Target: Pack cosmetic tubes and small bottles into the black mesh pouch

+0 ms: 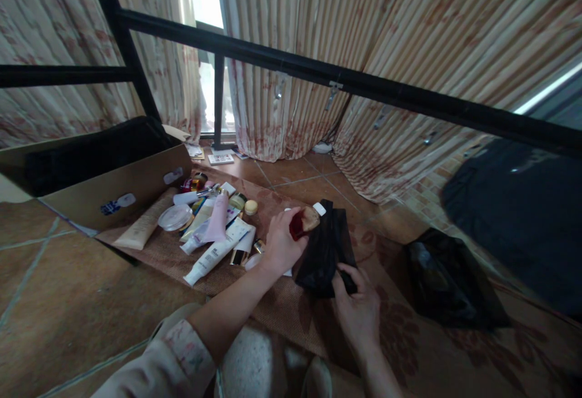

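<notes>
My left hand (282,241) is closed around a small dark red item (297,225), perhaps a bottle or jar; its exact kind is unclear. Just beyond the fingers are a tan rounded thing (310,219) and a small white piece (319,209). Close by on the right, a black bag (322,258) lies on the brown patterned cloth, its edge pinched by my right hand (357,304). A pile of cosmetics lies left of my hands, with a pink tube (218,219), a white tube (218,251), a beige tube (146,221) and a clear round case (175,217).
On the left stands an open cardboard box (136,182) with a black thing (100,149) in it. Another black bag (450,283) rests at the right. A black metal rail (291,64) crosses in front of striped curtains (309,16). Brown floor tiles (54,301) surround the cloth (291,325).
</notes>
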`<state>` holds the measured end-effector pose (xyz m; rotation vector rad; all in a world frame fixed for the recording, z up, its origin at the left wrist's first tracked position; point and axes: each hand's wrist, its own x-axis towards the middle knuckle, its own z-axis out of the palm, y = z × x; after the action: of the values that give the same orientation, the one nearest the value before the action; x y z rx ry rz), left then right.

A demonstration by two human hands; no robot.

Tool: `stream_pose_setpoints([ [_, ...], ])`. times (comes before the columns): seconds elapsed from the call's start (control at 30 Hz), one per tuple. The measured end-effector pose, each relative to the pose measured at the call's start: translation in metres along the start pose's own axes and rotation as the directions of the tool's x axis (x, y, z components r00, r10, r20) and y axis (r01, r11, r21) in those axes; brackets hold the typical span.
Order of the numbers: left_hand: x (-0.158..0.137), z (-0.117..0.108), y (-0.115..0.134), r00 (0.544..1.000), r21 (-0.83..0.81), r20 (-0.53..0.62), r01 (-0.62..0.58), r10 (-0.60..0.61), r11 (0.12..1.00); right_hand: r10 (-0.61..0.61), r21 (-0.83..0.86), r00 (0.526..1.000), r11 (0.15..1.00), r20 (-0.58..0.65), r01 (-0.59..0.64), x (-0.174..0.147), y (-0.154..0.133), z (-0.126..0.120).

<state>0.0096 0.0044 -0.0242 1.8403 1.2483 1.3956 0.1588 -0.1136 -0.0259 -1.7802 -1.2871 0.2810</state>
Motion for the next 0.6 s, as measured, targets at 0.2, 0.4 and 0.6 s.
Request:
stream_pose_setpoints([
  [0.2, 0.006, -0.012, 0.004, 0.988, 0.185, 0.018, -0.155, 0.155, 0.97, -0.003, -0.004, 1.0, 1.0, -0.009, 0.003, -0.001, -0.001, -0.001],
  [0.4, 0.007, -0.015, 0.007, 0.981, 0.235, 0.053, -0.193, 0.185, 0.953, -0.011, -0.011, 1.0, 1.0, -0.012, 0.011, 0.0, 0.0, 0.001],
  [0.6, 0.006, -0.016, 0.008, 0.968, 0.254, 0.068, -0.251, 0.242, 0.934, -0.01, 0.0, 1.0, 1.0, -0.005, 0.01, 0.0, 0.002, 0.0],
])
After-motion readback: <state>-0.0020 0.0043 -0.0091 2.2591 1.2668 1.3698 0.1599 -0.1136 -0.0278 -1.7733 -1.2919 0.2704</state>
